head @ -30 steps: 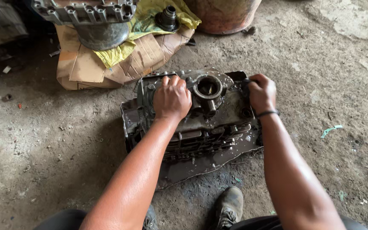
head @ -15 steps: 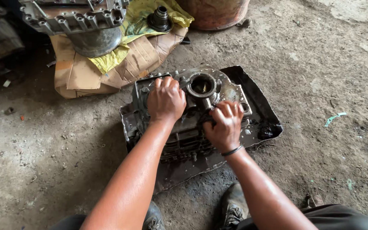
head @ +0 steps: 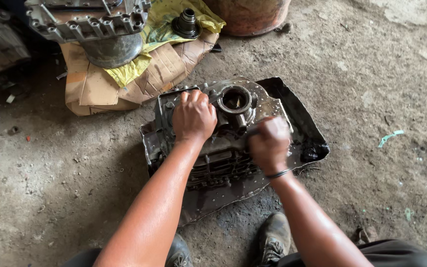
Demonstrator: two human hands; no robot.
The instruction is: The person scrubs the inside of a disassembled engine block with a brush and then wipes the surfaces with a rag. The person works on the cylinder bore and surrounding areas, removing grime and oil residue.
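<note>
Casing (head: 223, 148) sits at frame centre on an oily metal tray (head: 302, 128) laid on the concrete floor (head: 371, 74). Left hand (head: 193, 116) lies palm-down on the casing's top, fingers curled close together, pressing. Right hand (head: 269, 143) at the casing's 3 o'clock edge — blurred, fist-like; cannot tell what it pinches. Round bore (head: 234, 99) lies between the hands. Cardboard (head: 124, 81) with a second housing (head: 95, 24) at 11 o'clock.

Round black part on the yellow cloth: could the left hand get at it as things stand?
Probably yes. The left hand lies on the metal housing, and nothing stands between it and the round black part, though it would be a long stretch forward.
</note>
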